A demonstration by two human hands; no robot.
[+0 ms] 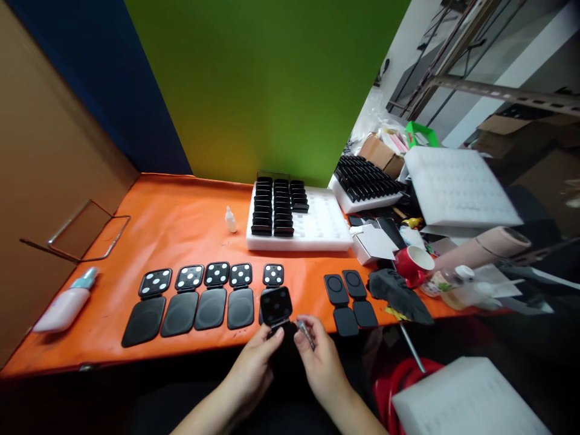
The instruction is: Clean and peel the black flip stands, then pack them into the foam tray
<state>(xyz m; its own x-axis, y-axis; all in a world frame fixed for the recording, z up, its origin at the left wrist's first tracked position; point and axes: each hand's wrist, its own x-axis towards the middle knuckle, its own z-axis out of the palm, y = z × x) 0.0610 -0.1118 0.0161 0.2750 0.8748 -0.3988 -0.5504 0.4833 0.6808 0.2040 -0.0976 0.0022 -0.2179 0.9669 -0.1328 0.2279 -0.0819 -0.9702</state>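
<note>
My left hand (258,361) grips a black folding wireless charger (276,304) by its hinge end, the dark square panel tilted up above the table edge. Between the fingers of my right hand (322,362) is a slim metal tool (306,335), close to the hinge; its tip is too small to make out. Behind the held piece lies another opened charger (273,275), partly covered. To its left, several opened chargers (216,275) form a row, their upper panels showing white dots. On the right, two opened chargers (347,321) lie side by side with ring marks.
A white foam tray (324,217) holds rows of upright black pieces, with a fuller tray (365,181) behind. A small dropper bottle (231,220), pink bottle (66,308) and wire stand (113,235) stand left. A red mug (410,266) and dark glove (399,293) crowd the right.
</note>
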